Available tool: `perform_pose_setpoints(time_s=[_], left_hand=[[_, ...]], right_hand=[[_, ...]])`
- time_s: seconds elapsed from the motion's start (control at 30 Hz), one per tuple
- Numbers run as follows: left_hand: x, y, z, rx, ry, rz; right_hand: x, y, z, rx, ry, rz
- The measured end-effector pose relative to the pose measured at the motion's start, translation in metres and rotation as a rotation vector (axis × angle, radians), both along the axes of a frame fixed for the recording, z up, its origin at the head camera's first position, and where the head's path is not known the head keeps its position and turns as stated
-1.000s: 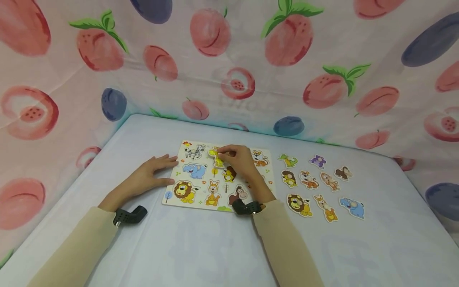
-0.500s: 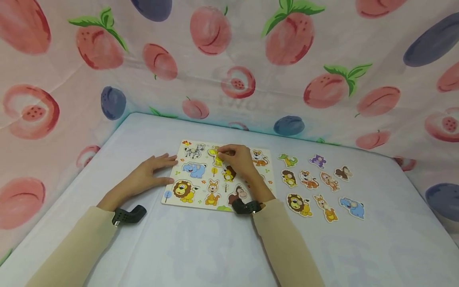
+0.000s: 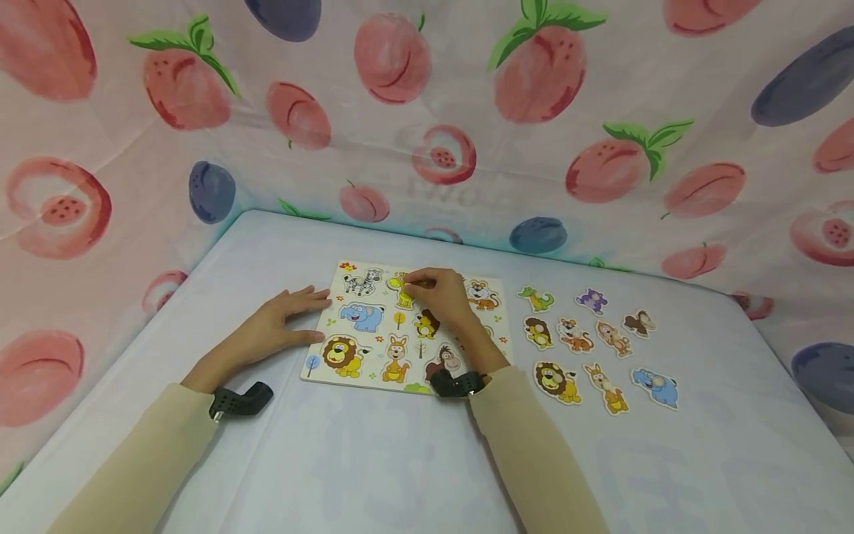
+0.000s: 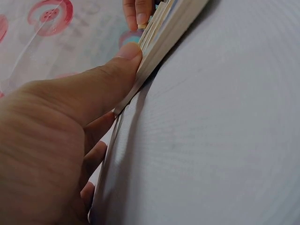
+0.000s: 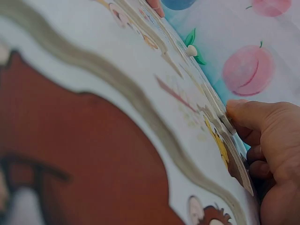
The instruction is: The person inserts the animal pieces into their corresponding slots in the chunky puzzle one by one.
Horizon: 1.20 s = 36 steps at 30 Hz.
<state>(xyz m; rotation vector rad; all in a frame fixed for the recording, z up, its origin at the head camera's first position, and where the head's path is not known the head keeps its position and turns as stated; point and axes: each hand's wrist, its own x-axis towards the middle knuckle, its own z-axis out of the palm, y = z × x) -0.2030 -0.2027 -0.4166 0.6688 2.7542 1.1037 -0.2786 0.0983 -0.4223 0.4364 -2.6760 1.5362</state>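
A wooden animal puzzle board [image 3: 414, 386] lies flat on the table. At its top row my right hand [image 3: 440, 293] pinches a yellow giraffe puzzle piece [image 3: 404, 299] by the upper part, over the giraffe's place; the fingers cover some of it. My left hand [image 3: 280, 322] rests at the board's left edge, fingers extended, and in the left wrist view the thumb [image 4: 110, 75] touches that edge. Left of the giraffe lies the zebra puzzle piece [image 3: 363, 282], its knob [image 5: 191, 50] showing in the right wrist view. Printed elephant [image 3: 360, 317] and lion [image 3: 343, 356] places show below.
Loose animal puzzle pieces lie right of the board, among them a crocodile [image 3: 536, 299], a purple hippo-like piece [image 3: 591, 301], a lion [image 3: 557, 382], a kangaroo [image 3: 606, 389] and an elephant [image 3: 657, 387]. A fruit-patterned curtain [image 3: 427, 89] rises behind the white-covered table [image 3: 360, 460].
The giraffe piece has shifted slightly over its place, still pinched by the right hand. My left hand stays at the board's edge, and the loose pieces have not moved.
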Motion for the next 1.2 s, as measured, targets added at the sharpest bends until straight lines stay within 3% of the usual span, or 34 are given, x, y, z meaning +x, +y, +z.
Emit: perform_pose_setpoints(time_s=[1.2], left_hand=[[0.0001,0.0001,0.0002,-0.007,0.019,-0.004]], right_hand=[[0.0052,-0.0020,0.0072,0.037,-0.037,0.010]])
